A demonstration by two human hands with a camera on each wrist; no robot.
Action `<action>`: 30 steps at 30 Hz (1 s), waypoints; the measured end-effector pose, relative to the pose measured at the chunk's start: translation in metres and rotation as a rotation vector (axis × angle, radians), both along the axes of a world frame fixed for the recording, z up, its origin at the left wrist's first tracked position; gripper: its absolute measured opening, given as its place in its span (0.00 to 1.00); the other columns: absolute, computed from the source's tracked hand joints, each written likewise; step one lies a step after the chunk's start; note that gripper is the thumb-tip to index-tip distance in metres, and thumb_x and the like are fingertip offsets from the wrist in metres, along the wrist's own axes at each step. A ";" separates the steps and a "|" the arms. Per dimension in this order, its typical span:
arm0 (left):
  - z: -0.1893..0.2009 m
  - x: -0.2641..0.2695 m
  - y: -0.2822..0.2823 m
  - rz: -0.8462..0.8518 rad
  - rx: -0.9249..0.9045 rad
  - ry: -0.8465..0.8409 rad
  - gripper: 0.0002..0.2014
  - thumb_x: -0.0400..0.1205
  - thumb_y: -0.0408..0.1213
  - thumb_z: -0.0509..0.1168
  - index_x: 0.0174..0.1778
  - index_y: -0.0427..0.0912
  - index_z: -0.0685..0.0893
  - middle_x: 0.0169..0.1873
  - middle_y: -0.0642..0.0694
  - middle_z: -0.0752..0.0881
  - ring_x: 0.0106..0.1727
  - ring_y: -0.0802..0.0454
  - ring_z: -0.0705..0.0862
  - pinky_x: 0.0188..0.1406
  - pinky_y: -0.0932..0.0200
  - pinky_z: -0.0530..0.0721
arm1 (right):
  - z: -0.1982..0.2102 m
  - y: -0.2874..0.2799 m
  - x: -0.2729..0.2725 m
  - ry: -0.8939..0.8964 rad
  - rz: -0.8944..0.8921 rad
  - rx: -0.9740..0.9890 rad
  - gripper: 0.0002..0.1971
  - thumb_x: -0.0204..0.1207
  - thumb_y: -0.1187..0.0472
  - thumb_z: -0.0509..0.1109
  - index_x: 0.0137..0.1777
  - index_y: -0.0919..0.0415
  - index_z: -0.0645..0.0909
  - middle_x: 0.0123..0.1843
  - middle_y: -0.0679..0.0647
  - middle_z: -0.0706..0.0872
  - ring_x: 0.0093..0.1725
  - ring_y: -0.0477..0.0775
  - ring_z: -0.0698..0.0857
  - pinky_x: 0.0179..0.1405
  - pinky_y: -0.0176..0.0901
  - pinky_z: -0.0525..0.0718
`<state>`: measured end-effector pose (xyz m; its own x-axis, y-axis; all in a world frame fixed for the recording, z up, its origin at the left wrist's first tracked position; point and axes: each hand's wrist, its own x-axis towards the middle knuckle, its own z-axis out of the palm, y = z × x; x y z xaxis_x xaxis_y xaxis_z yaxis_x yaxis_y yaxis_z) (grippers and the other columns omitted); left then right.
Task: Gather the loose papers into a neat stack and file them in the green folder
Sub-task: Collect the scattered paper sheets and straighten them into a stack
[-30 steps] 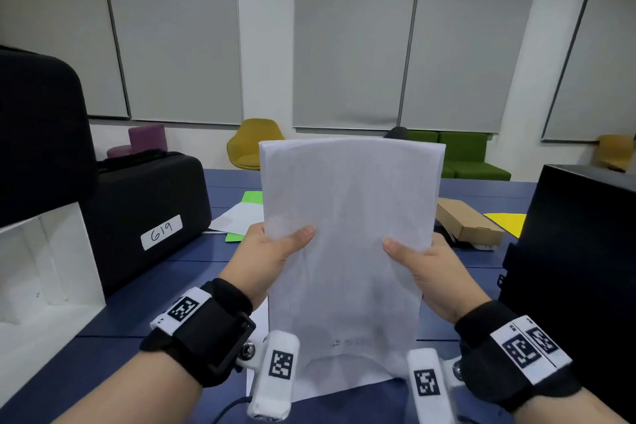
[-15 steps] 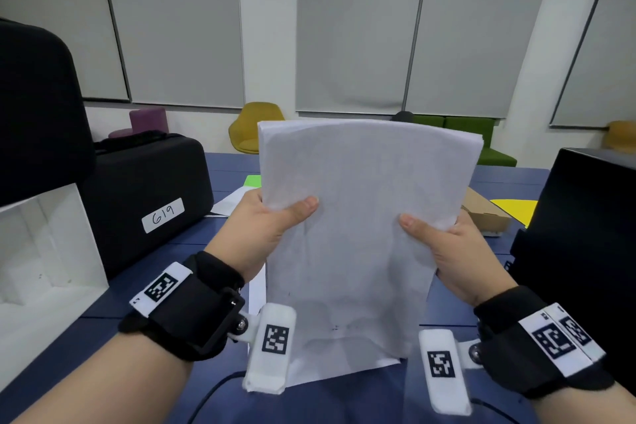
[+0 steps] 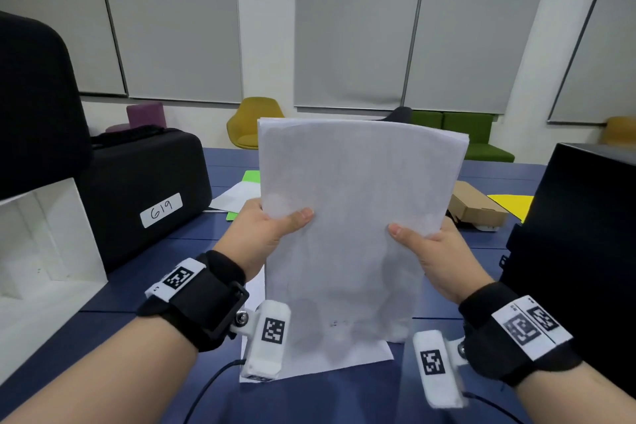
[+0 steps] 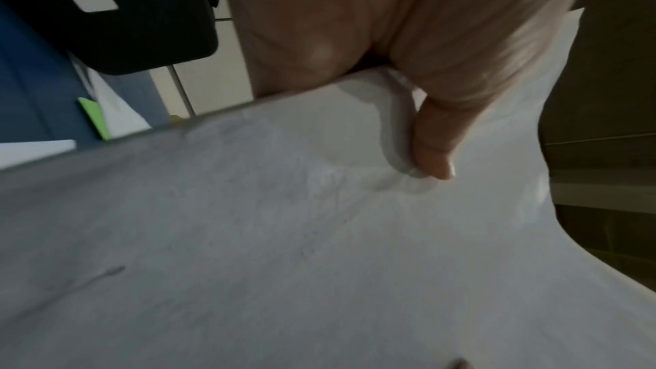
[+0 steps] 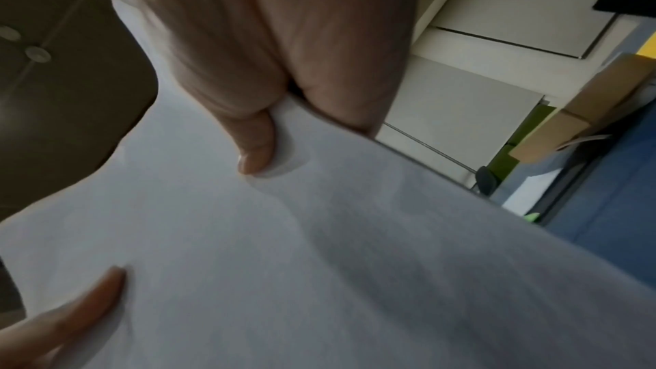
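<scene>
The blue table (image 3: 144, 272) fills the lower half of the head view; a black case (image 3: 137, 189) sits at centre left and a cardboard box (image 3: 478, 203) at centre right. The stack of papers (image 3: 351, 217) stands upright at frame centre, its lower edge apparently resting on a sheet lying flat on the table. The stack is light and flexible: it bows between the grips and dimples under each thumb, so expect it to sag or fan if held by one edge only. Hold it at both long edges near mid-height with moderate pressure; the sheets will probably slide against each other if the grip loosens. The green folder (image 3: 251, 179) lies on the table behind the stack, left of centre, partly covered by another loose sheet (image 3: 237, 198). The left hand (image 3: 265, 234) pinches the stack's left edge, thumb in front and fingers hidden behind. The right hand (image 3: 437, 251) pinches the right edge likewise.
</scene>
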<state>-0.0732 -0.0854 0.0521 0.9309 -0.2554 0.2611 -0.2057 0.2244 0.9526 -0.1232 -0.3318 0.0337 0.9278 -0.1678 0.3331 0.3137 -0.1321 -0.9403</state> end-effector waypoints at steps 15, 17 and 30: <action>-0.029 0.006 -0.006 0.026 0.053 0.044 0.11 0.77 0.25 0.71 0.53 0.40 0.88 0.51 0.44 0.91 0.51 0.48 0.90 0.58 0.53 0.86 | -0.016 0.007 -0.006 0.060 0.063 -0.116 0.15 0.78 0.73 0.69 0.50 0.49 0.84 0.43 0.35 0.91 0.46 0.32 0.88 0.45 0.23 0.81; -0.026 0.006 0.000 0.000 0.018 0.062 0.17 0.71 0.26 0.76 0.56 0.35 0.88 0.51 0.40 0.92 0.50 0.46 0.91 0.55 0.53 0.88 | -0.012 0.005 -0.010 0.053 0.063 -0.133 0.15 0.77 0.73 0.70 0.50 0.49 0.84 0.44 0.37 0.92 0.47 0.34 0.89 0.48 0.25 0.83; -0.037 -0.009 0.019 -0.231 0.072 0.144 0.21 0.68 0.30 0.73 0.58 0.36 0.86 0.54 0.40 0.91 0.51 0.46 0.91 0.48 0.55 0.90 | -0.025 -0.002 -0.030 0.115 0.080 0.036 0.16 0.70 0.72 0.76 0.57 0.63 0.86 0.54 0.58 0.92 0.56 0.60 0.90 0.60 0.53 0.85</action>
<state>-0.0822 -0.0668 0.0149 0.8722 -0.4780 0.1044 -0.0187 0.1807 0.9834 -0.1528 -0.3339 0.0088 0.9705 -0.1018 0.2186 0.2115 -0.0761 -0.9744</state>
